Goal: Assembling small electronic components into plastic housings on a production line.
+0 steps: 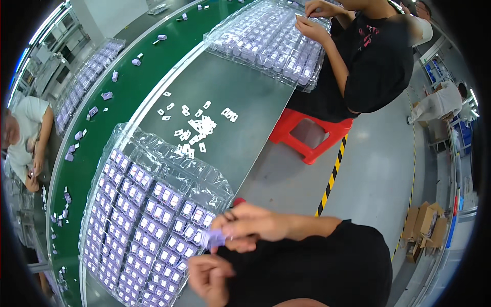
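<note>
Head view:
Right hand (250,222): raised over the near edge of the bench, fingers pinched shut on a small purple part (215,238) at its tips.
Left hand (209,276): lower, just off the near edge, fingers curled; whether it holds anything I cannot tell. It sits just below the part, apart from the right hand.
Part: in the air between the two hands, just beside the near right corner of the tray (128,153).
Tray: clear blister tray at the near end of the bench, its pockets filled with rows of the same purple parts; further trays look stacked beneath.
Bench (245,112): grey top, running away from the person.
Labels (197,128): small white slips scattered loose at mid-bench, beyond the tray.
Far tray (271,41): a second filled tray at the far end, where another person's hands work over it.
Belt (138,87): green conveyor along the left edge, dotted with loose purple parts; another person sits at its left.
Stool (307,135): red, on the floor off the right edge.
Step in hand: one part seems lifted from the tray and held for handling.
Next move calls for: probably the left hand closing in to steady or work the part while the pinch stays firm.
</note>
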Demonstrator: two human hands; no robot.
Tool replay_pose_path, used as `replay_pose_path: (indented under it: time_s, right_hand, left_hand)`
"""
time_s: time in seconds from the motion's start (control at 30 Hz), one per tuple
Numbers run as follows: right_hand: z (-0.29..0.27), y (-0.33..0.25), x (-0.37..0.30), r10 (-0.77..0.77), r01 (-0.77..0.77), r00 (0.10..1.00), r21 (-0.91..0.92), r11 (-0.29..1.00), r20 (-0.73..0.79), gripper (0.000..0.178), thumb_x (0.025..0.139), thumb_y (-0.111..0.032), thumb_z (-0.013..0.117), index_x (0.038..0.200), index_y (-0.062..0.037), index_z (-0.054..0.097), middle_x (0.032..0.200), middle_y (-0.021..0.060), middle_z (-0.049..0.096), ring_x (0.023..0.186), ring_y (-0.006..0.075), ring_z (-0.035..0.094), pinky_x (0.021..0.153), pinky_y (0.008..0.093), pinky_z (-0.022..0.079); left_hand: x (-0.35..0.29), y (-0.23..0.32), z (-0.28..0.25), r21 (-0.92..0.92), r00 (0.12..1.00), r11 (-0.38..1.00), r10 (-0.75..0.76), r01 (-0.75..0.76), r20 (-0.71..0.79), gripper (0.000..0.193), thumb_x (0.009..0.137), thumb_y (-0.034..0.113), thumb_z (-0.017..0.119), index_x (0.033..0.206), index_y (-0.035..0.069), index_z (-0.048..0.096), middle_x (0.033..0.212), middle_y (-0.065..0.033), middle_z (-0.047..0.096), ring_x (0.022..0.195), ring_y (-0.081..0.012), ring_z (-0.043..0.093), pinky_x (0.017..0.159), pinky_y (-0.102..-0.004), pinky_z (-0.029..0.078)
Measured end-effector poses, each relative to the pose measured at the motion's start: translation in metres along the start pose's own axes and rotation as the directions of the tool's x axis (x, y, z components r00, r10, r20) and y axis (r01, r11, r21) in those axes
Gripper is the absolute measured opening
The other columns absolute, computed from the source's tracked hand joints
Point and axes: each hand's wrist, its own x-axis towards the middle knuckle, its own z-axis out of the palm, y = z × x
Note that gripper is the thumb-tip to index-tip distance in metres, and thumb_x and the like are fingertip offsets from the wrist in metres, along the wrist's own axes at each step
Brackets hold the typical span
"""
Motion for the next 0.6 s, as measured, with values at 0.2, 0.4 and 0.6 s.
replay_pose_path:
  time_s: [0.2,0.4,0.6]
  right_hand:
    - [0.013,0.024,0.001,0.069,-0.095,0.983,0.150,0.984,0.171,0.035,0.102,-0.031,0.046,0.102,0.0029,0.057,0.064,-0.0022,0.044,0.052,0.0046,0.040,0.046,0.0194,0.029]
    - [0.015,0.020,0.008,0.127,-0.132,0.979,0.022,0.991,0.159,0.030,0.103,-0.028,0.046,0.091,-0.0022,0.054,0.063,-0.0014,0.046,0.050,0.0042,0.039,0.046,0.0197,0.030]
    - [0.020,0.025,0.010,0.106,-0.076,0.988,-0.243,0.967,0.111,0.029,0.102,-0.025,0.050,0.102,0.0017,0.060,0.065,-0.0002,0.053,0.052,0.0038,0.042,0.050,0.0203,0.032]
  left_hand:
    - [0.016,0.001,-0.009,0.280,0.958,0.934,0.263,-0.223,-0.114,0.060,0.086,0.053,0.067,0.100,-0.003,0.053,0.083,-0.0045,0.046,0.073,-0.0108,0.044,0.063,-0.0227,0.033]
    - [0.017,0.008,-0.009,0.191,0.973,0.967,0.192,-0.166,-0.125,0.056,0.085,0.049,0.067,0.099,-0.004,0.062,0.084,-0.0085,0.048,0.073,-0.0140,0.046,0.062,-0.0251,0.035]
    - [0.015,0.004,-0.010,0.018,0.953,0.971,0.236,-0.237,-0.189,0.047,0.088,0.042,0.064,0.100,-0.002,0.056,0.092,-0.0142,0.053,0.077,-0.0177,0.052,0.067,-0.0271,0.043]
